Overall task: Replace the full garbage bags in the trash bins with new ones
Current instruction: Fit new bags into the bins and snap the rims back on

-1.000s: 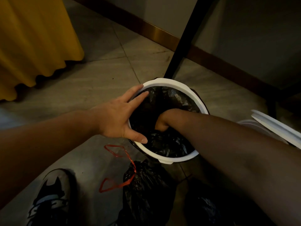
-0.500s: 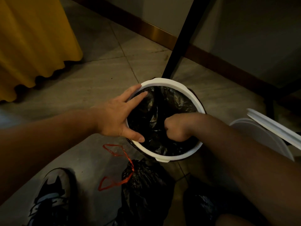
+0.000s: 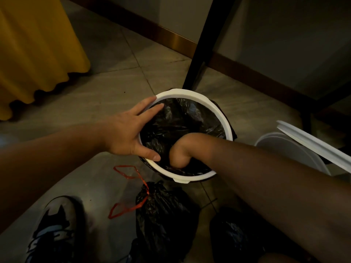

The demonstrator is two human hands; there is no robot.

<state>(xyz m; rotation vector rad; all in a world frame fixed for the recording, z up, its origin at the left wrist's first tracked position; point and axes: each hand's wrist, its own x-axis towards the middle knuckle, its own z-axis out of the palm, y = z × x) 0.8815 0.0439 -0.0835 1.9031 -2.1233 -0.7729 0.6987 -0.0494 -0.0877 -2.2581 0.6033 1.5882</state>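
Note:
A round trash bin with a white rim (image 3: 191, 93) stands on the floor, lined with a new black bag (image 3: 182, 120). My left hand (image 3: 129, 133) rests flat on the bin's left rim, fingers straight, thumb over the near edge. My right hand (image 3: 178, 154) reaches down inside the liner; its fingers are hidden in the black plastic. A full black garbage bag (image 3: 163, 215) tied with red drawstrings (image 3: 131, 186) lies on the floor in front of the bin.
A second white bin (image 3: 288, 149) with its lid (image 3: 313, 143) tilted stands at right. Another black bag (image 3: 233, 236) lies bottom right. A black table leg (image 3: 205, 42) rises behind the bin. Yellow cloth (image 3: 34, 44) hangs at left. My shoe (image 3: 53, 230) is bottom left.
My right hand rose out of the liner as a fist, then plunged back down into it near the front wall. My left hand stayed on the rim.

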